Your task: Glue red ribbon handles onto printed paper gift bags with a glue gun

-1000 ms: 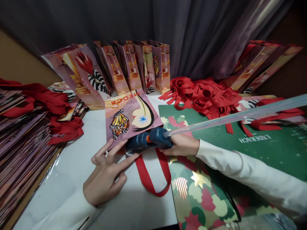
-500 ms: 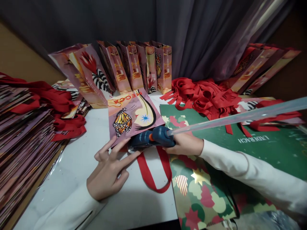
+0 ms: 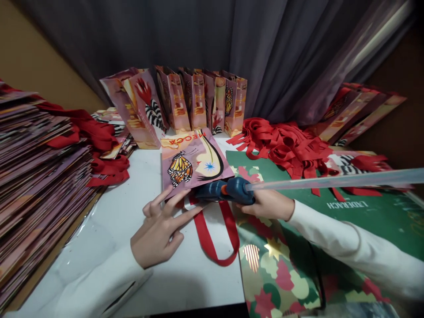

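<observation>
My right hand [image 3: 270, 204] was closed around the blue glue gun [image 3: 235, 189], whose long axis ran crosswise, the translucent glue stick [image 3: 331, 180] extending from its rear to the right and its front end, nozzle hidden, directed left. My left hand [image 3: 160, 236] had its fingers spread apart, with fingertips at the near-left corner of the MECCA paper bag [image 3: 195, 161]; whether they pressed or pinched it, I could not tell. The bag lay forward and left of the right hand, the left hand being nearer, its red ribbon handle [image 3: 204, 236] looping toward me between both hands.
</observation>
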The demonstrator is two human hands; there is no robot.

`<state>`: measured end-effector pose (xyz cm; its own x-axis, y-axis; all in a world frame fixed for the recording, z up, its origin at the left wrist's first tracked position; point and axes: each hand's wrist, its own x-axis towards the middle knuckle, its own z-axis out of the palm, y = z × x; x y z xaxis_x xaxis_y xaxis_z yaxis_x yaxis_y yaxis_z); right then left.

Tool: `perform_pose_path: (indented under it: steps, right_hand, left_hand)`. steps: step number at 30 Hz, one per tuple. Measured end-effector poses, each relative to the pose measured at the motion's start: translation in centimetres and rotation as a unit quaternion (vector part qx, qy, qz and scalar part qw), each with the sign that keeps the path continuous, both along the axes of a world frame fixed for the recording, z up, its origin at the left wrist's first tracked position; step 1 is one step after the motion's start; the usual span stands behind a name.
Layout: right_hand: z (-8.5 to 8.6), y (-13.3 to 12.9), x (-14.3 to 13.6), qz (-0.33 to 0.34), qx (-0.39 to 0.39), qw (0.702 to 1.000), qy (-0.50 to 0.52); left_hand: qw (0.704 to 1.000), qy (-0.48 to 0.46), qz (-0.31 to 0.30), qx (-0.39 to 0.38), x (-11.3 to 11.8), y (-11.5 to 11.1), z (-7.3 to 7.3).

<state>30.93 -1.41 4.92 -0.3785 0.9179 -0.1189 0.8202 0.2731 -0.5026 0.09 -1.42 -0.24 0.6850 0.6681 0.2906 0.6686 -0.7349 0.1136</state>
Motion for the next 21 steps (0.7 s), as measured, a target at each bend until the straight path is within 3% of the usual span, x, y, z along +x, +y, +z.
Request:
perform_pose_path:
  steps: [5, 15, 21]
  right_hand:
    - [0.6, -0.3, 0.3, -0.001, 0.036, 0.999, -0.001]
    - [2.3, -0.4, 0.6, 0.02, 0.066, 0.99, -0.125]
    - [4.4, -0.8, -0.5, -0.003, 0.073, 0.977, -0.2]
  left_hand:
    - [1.0, -0.025, 0.011, -0.003, 0.3, -0.3, 0.0]
    - [0.999, -0.035, 0.012, -0.009, 0.7, -0.6, 0.1]
    - [0.998, -0.045, 0.014, -0.029, 0.8, -0.7, 0.3]
